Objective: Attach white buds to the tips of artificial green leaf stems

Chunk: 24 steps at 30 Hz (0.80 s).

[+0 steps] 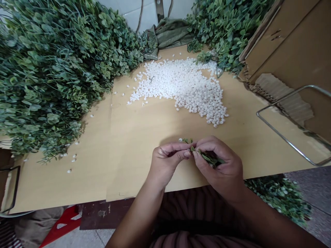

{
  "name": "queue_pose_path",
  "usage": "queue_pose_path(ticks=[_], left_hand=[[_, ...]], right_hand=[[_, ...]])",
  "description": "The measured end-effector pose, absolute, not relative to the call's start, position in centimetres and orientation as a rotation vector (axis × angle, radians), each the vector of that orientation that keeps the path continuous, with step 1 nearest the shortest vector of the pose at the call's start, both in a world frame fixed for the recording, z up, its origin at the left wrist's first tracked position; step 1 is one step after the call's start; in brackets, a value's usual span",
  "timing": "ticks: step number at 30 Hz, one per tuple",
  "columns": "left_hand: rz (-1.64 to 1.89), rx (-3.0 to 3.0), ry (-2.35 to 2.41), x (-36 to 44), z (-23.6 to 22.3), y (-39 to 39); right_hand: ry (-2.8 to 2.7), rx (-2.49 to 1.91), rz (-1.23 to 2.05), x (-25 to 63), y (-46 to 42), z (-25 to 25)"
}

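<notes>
Both hands meet above the front part of the table [134,144]. My right hand [219,163] is closed round an artificial leaf sprig [207,157], its green leaves showing between thumb and fingers. Thumb and forefinger of my left hand [168,160] pinch at the sprig's near end, touching the right fingertips. More small leaves stick out past the left forefinger, beside a small white bead-like piece [180,140]. Exactly what lies between the left fingertips is hidden. Beyond the hands spreads a heap of small white bead-like plastic pieces [178,79].
A large pile of artificial greenery [64,62] covers the left side; another bunch [227,31] stands at the back right. Torn cardboard [292,44] and a bent metal wire frame [281,136] are on the right. Dark green cloth [173,34] lies at the back.
</notes>
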<state>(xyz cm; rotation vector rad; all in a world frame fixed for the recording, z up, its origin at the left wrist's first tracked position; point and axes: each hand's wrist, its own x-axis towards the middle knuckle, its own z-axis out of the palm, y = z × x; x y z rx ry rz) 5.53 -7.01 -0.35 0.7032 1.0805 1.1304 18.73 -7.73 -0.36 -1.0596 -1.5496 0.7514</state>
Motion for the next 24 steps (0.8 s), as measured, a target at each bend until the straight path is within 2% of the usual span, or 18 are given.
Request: queue_pose_path(ticks=[24], left_hand=[[1.038,0.778,1.124,5.33,0.07,-6.90]], right_hand=[[-1.527,-1.081,0.765,19.01,-7.69,-0.48]])
